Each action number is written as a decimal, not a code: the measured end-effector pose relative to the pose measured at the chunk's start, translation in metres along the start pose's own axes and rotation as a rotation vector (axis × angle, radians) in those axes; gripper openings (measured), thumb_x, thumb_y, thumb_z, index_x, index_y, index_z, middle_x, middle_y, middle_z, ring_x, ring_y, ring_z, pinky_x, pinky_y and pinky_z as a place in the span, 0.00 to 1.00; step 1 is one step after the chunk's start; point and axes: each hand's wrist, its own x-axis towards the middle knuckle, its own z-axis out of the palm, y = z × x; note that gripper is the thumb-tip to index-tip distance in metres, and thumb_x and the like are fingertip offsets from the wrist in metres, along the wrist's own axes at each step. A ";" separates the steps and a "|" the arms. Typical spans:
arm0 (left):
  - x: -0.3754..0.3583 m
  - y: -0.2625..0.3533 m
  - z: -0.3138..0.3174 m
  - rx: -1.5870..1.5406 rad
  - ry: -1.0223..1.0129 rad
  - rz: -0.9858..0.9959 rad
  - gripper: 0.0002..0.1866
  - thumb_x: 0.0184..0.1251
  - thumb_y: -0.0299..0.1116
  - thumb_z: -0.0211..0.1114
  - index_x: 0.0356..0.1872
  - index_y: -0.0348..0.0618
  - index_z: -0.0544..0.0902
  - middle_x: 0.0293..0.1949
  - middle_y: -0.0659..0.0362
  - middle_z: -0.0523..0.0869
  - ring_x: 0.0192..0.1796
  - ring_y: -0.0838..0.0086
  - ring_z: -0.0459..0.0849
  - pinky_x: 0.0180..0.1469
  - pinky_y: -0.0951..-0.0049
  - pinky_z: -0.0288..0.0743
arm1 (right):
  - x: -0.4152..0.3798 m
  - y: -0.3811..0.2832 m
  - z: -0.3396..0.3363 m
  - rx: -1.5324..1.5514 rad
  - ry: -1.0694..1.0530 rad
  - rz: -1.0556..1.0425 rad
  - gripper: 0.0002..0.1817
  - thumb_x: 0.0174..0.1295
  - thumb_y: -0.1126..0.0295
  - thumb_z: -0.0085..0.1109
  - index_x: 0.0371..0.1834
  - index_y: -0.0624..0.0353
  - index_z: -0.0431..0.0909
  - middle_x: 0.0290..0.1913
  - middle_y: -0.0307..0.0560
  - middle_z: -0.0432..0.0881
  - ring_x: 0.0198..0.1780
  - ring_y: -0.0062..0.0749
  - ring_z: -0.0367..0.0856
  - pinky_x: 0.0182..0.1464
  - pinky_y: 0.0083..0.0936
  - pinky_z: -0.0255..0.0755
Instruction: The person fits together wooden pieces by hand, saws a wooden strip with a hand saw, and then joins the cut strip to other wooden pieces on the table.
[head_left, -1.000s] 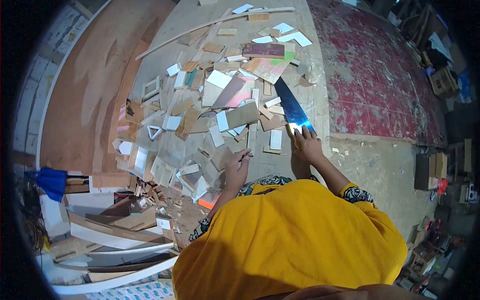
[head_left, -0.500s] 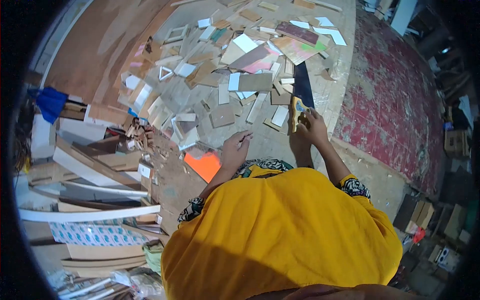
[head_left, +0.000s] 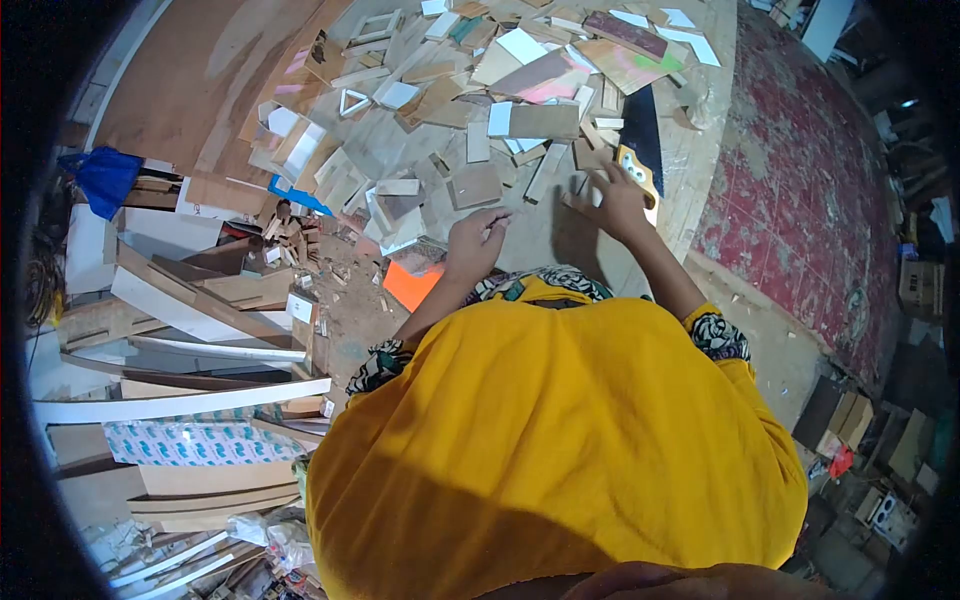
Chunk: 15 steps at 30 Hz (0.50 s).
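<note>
My right hand point(head_left: 617, 204) is open with its fingers spread, just left of the yellow handle of a handsaw point(head_left: 640, 172). The saw lies on the work surface with its dark blade pointing away from me. Closer to my body, my left hand point(head_left: 478, 240) hovers near the front edge, its fingers curled; whether they hold anything is hidden. Beyond both hands lie scattered wood offcuts, among them a brown block point(head_left: 474, 186) and a long board with a white end point(head_left: 543, 121).
A red worn surface point(head_left: 800, 220) lies to the right. At left are a blue cloth point(head_left: 103, 182), stacked curved boards point(head_left: 190, 400) and wood scraps. An orange piece point(head_left: 411, 286) sits by my left forearm. Boxes point(head_left: 848, 418) stand at lower right.
My right hand has let go of the saw handle and spread its fingers to the left of it. The camera view has shifted, and my left hand remains near the front edge.
</note>
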 end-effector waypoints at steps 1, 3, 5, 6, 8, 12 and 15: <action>-0.001 -0.004 -0.006 0.008 -0.003 -0.003 0.11 0.58 0.31 0.58 0.40 0.38 0.82 0.38 0.47 0.83 0.41 0.56 0.82 0.44 0.66 0.74 | 0.007 -0.012 0.004 0.000 -0.003 0.005 0.31 0.48 0.62 0.63 0.59 0.51 0.69 0.63 0.52 0.66 0.64 0.52 0.63 0.60 0.42 0.62; -0.004 -0.013 -0.017 0.008 0.007 0.004 0.11 0.58 0.30 0.58 0.40 0.38 0.82 0.38 0.47 0.83 0.41 0.56 0.82 0.44 0.67 0.74 | 0.022 -0.038 0.011 0.256 -0.103 -0.212 0.33 0.46 0.61 0.65 0.59 0.52 0.68 0.63 0.53 0.66 0.64 0.52 0.63 0.62 0.41 0.61; -0.009 -0.023 -0.030 0.012 0.023 0.009 0.11 0.58 0.30 0.58 0.40 0.38 0.82 0.38 0.47 0.83 0.41 0.57 0.82 0.43 0.67 0.74 | 0.037 -0.064 0.028 0.226 -0.103 -0.258 0.34 0.45 0.61 0.66 0.59 0.52 0.68 0.63 0.53 0.66 0.64 0.51 0.63 0.62 0.41 0.60; -0.012 -0.028 -0.037 -0.012 0.033 0.003 0.11 0.58 0.29 0.58 0.41 0.37 0.81 0.37 0.47 0.83 0.40 0.58 0.83 0.43 0.68 0.75 | 0.044 -0.077 0.033 0.193 -0.100 -0.304 0.35 0.44 0.62 0.67 0.60 0.51 0.68 0.62 0.53 0.66 0.64 0.51 0.62 0.63 0.41 0.60; -0.020 -0.043 -0.048 -0.037 0.043 -0.005 0.11 0.58 0.29 0.58 0.41 0.37 0.81 0.37 0.48 0.83 0.40 0.60 0.83 0.43 0.70 0.75 | 0.054 -0.096 0.039 0.120 -0.077 -0.350 0.36 0.43 0.62 0.68 0.60 0.52 0.67 0.62 0.53 0.66 0.64 0.50 0.63 0.63 0.41 0.60; -0.029 -0.060 -0.071 -0.121 0.080 -0.166 0.11 0.59 0.26 0.57 0.41 0.35 0.81 0.35 0.50 0.84 0.38 0.67 0.83 0.42 0.73 0.74 | 0.072 -0.109 0.058 0.000 -0.055 -0.381 0.38 0.41 0.61 0.69 0.60 0.54 0.67 0.60 0.53 0.68 0.62 0.49 0.65 0.60 0.41 0.63; -0.023 -0.054 -0.086 -0.146 0.093 -0.218 0.11 0.59 0.26 0.57 0.42 0.35 0.81 0.35 0.51 0.84 0.37 0.70 0.83 0.42 0.74 0.74 | 0.087 -0.108 0.064 0.067 -0.222 -0.328 0.38 0.40 0.59 0.70 0.59 0.56 0.67 0.57 0.52 0.70 0.59 0.47 0.68 0.56 0.38 0.68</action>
